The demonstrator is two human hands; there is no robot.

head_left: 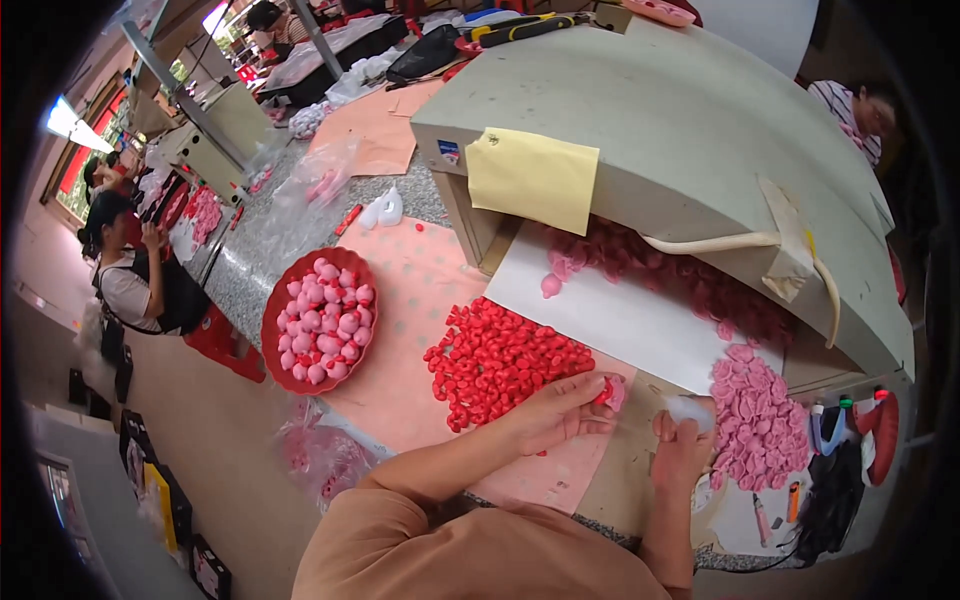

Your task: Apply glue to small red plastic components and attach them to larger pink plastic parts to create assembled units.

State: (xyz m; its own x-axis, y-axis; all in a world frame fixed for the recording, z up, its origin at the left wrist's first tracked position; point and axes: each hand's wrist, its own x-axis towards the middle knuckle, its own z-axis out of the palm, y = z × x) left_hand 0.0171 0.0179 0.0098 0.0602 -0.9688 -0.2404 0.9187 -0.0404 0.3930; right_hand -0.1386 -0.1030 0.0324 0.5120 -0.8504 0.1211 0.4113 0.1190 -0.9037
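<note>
My left hand pinches a small pink and red moulded piece between thumb and fingertips. To its right, my right hand is closed around a small white squeeze bottle, which looks blurred. Beyond my left wrist lies a heap of small glossy red pieces on a pink sheet. Right of my right hand is a pile of pink moulded pieces. A red scalloped bowl on the left holds many round pink pieces with red parts.
A large grey box-like housing with a yellow paper covers the back; dark pink pieces lie in its opening. White bottles stand at the back left. Pens lie at the right. A person is at the far left.
</note>
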